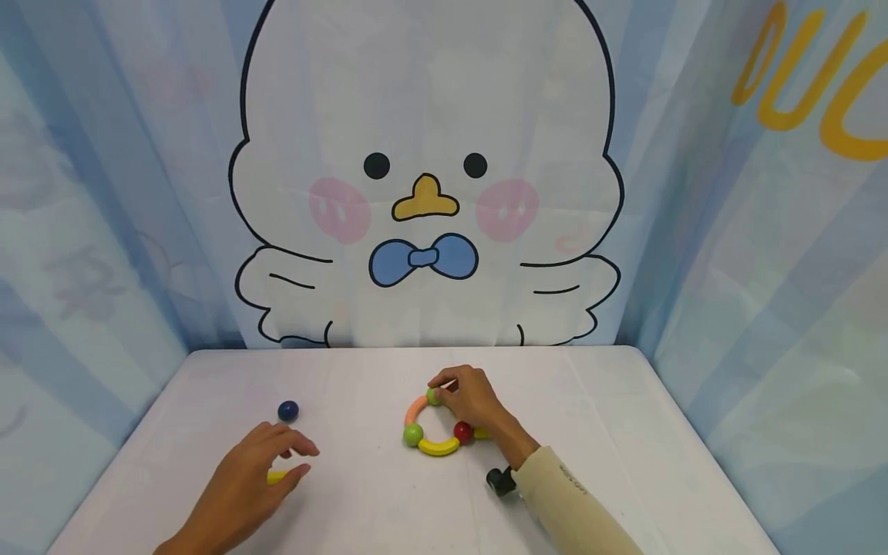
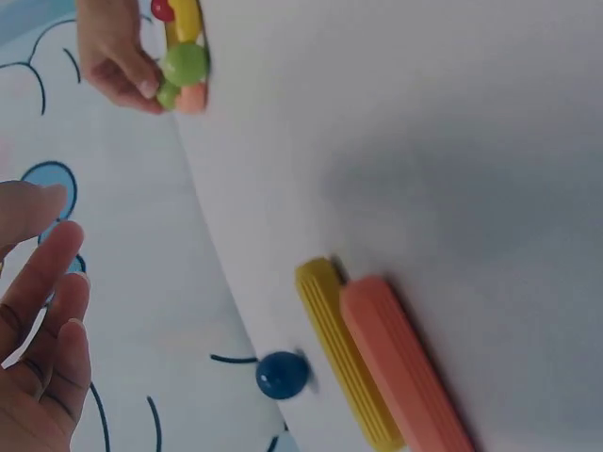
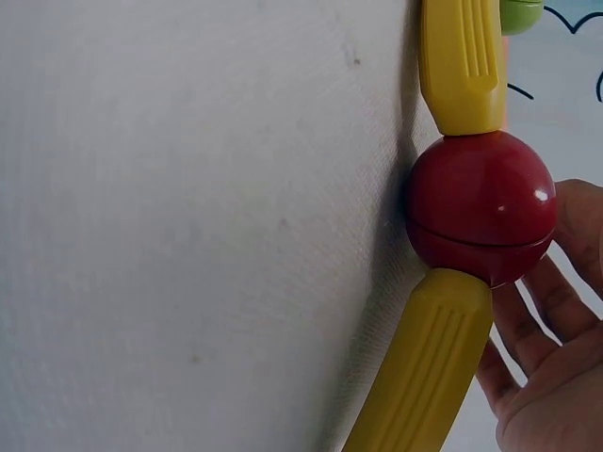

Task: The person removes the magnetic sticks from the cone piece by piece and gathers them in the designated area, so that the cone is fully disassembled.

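A partly rounded chain of toy rods and balls lies on the table right of the middle. My right hand pinches a green ball at its far side. From there an orange curved rod leads to another green ball. A yellow curved rod joins that to a red ball, from which a yellow rod extends, partly behind the right wrist in the head view. My left hand is held over the table's left side, fingers and thumb apart, holding nothing.
Beyond the left hand sits a dark blue ball. A yellow rod and an orange rod lie side by side near it. A black device shows at the right wrist. A cartoon-printed curtain stands behind the table.
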`<state>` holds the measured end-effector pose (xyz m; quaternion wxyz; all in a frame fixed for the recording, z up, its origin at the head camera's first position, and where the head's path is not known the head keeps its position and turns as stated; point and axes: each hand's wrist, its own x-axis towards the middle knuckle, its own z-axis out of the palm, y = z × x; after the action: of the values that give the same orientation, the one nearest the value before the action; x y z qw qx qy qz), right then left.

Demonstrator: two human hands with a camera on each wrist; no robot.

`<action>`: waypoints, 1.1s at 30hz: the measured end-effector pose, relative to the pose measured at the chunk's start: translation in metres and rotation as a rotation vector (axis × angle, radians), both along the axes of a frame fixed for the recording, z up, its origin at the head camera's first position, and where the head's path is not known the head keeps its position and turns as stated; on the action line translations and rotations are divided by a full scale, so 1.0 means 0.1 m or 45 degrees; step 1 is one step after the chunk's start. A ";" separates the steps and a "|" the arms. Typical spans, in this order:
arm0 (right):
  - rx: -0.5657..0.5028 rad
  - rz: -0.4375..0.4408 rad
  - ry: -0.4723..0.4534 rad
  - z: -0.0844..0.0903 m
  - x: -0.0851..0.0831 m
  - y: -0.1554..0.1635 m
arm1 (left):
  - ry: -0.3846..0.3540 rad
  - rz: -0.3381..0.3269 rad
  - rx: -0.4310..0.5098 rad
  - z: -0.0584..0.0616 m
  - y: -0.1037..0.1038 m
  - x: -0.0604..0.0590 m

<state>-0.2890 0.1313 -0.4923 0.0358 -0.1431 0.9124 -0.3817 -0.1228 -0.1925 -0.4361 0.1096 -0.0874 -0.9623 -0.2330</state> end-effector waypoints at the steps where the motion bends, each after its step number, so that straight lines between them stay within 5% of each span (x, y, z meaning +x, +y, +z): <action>1: 0.003 0.001 0.002 0.00 0.00 0.00 | 0.017 -0.009 -0.002 0.00 0.03 -0.01; 17: -0.003 -0.043 0.060 0.07 0.12 0.04 | -0.052 -0.126 0.058 0.01 0.36 -0.14; 33: 0.005 -0.069 0.174 0.15 0.39 0.18 | -0.006 -0.256 0.102 -0.06 0.78 -0.35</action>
<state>-0.2498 0.1489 -0.4772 -0.0368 -0.1439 0.9170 -0.3703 -0.1579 -0.1150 -0.4421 0.0867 -0.1784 -0.9389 -0.2813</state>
